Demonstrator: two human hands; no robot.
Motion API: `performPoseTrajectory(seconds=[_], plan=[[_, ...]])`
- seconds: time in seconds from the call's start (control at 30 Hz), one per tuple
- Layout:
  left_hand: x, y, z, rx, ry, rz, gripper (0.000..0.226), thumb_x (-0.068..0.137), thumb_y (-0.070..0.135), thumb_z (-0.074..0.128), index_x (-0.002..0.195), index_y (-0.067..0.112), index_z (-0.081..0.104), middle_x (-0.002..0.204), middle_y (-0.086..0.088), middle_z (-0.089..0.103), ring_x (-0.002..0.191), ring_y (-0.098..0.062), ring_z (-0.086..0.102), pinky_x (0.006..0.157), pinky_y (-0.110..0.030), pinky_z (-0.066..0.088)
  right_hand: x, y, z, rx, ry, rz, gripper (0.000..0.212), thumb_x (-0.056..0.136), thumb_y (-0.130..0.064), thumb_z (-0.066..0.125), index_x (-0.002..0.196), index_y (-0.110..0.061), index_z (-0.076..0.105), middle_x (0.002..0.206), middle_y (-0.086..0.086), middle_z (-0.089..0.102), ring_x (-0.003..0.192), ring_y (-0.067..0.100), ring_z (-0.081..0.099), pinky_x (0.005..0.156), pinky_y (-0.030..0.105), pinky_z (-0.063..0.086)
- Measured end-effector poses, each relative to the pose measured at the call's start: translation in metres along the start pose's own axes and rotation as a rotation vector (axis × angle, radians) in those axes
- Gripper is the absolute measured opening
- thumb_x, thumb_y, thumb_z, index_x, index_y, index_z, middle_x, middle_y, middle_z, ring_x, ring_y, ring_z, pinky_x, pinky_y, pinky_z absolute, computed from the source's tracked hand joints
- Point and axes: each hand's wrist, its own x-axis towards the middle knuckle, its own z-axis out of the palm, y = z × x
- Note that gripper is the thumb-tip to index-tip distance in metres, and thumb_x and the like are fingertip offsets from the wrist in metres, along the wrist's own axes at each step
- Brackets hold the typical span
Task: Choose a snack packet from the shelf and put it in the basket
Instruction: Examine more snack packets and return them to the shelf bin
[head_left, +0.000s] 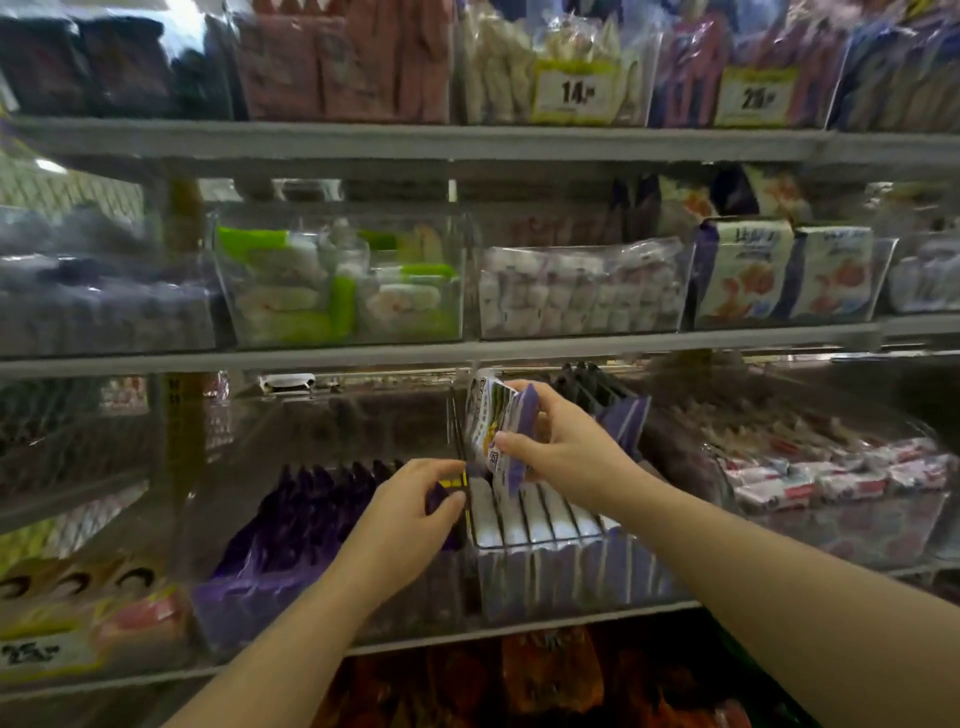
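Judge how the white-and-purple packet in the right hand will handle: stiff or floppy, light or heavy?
Probably light: the right hand holds the packet by a pinch alone. Likely flexible: it looks thin and slightly bent. Its smooth printed film may be slippery.

Two bare forearms (291, 639), bare left grip (410, 512), bare right grip (558, 441)

Dim shelves, glare on plastic bins, soft blur, edges bowed
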Motion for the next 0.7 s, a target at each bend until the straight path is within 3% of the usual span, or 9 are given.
performPoseTrajectory(seconds=[0.1,0.2,0.23,0.33,0.47,0.53,0.6,0.63,0.7], plan=[[0.015,-0.013,0.006,-0.042,-0.033,0.019,0.04,0.095,0.036,0.055,0.135,0.037,0.049,0.123,0.023,0.052,0.108,0.01,0.05,0.084,-0.007,0.039,0.027,0.011,0.007,-0.163,-0.015,-0.004,0.035,0.087,-0.029,0.067,0.117,-0.039,0.049,0.091,-0.019,0.065,0.091,-0.001,0.064,0.087,0.031,0.055],[0.029,-0.025,0.011,-0.08,-0.02,0.026,0.043,0.093,0.044,0.054,0.135,0.04,0.048,0.12,0.026,0.052,0.108,0.009,0.052,0.086,-0.01,0.041,0.052,0.025,0.015,-0.281,-0.028,0.005,0.031,0.086,-0.037,0.066,0.113,-0.039,0.051,0.087,-0.025,0.058,0.088,-0.003,0.059,0.071,0.012,0.045],[0.033,-0.028,0.011,-0.121,-0.022,0.02,0.043,0.093,0.046,0.055,0.135,0.041,0.049,0.121,0.028,0.053,0.108,0.01,0.053,0.086,-0.009,0.042,0.059,0.03,0.018,-0.309,-0.025,0.019,0.034,0.086,-0.038,0.066,0.116,-0.034,0.053,0.089,-0.023,0.059,0.089,0.001,0.059,0.07,0.013,0.044],[0.04,-0.035,0.01,-0.252,-0.082,-0.018,0.039,0.089,0.05,0.058,0.128,0.047,0.052,0.117,0.03,0.059,0.104,0.016,0.055,0.083,-0.007,0.046,0.08,0.044,0.026,-0.447,-0.029,0.047,0.041,0.085,-0.044,0.065,0.119,-0.024,0.056,0.098,-0.008,0.062,0.093,0.015,0.061,0.078,0.03,0.05],[0.044,-0.044,0.008,-0.311,-0.151,-0.039,0.042,0.086,0.055,0.058,0.127,0.052,0.051,0.115,0.029,0.062,0.104,0.015,0.057,0.085,-0.009,0.043,0.102,0.062,0.033,-0.559,-0.061,0.057,0.043,0.086,-0.05,0.062,0.119,-0.022,0.056,0.102,-0.003,0.061,0.095,0.021,0.059,0.077,0.03,0.044],[0.043,-0.045,0.008,-0.328,-0.166,-0.04,0.044,0.086,0.055,0.057,0.129,0.053,0.049,0.118,0.031,0.059,0.105,0.016,0.055,0.088,-0.009,0.042,0.109,0.071,0.033,-0.491,-0.066,0.01,0.032,0.09,-0.046,0.06,0.113,-0.025,0.058,0.088,-0.011,0.058,0.081,0.01,0.055,0.071,0.026,0.041],[0.043,-0.044,0.008,-0.335,-0.168,-0.033,0.045,0.087,0.053,0.057,0.131,0.05,0.049,0.121,0.03,0.058,0.108,0.014,0.055,0.095,-0.013,0.042,0.11,0.081,0.034,-0.467,-0.078,-0.045,0.008,0.091,-0.038,0.061,0.095,-0.033,0.056,0.075,-0.015,0.052,0.069,0.003,0.049,0.066,0.024,0.039],[0.043,-0.044,0.007,-0.335,-0.165,-0.031,0.045,0.087,0.051,0.057,0.132,0.049,0.049,0.121,0.029,0.058,0.109,0.012,0.055,0.097,-0.014,0.042,0.109,0.086,0.035,-0.475,-0.103,-0.057,0.008,0.092,-0.034,0.062,0.096,-0.031,0.057,0.079,-0.009,0.057,0.072,0.008,0.053,0.068,0.028,0.041],[0.042,-0.042,0.006,-0.322,-0.162,-0.028,0.043,0.088,0.051,0.057,0.13,0.051,0.048,0.12,0.03,0.057,0.109,0.01,0.056,0.096,-0.012,0.041,0.105,0.092,0.035,-0.527,-0.188,-0.086,0.028,0.092,-0.031,0.062,0.116,-0.018,0.057,0.099,0.01,0.064,0.092,0.024,0.06,0.079,0.033,0.043]])
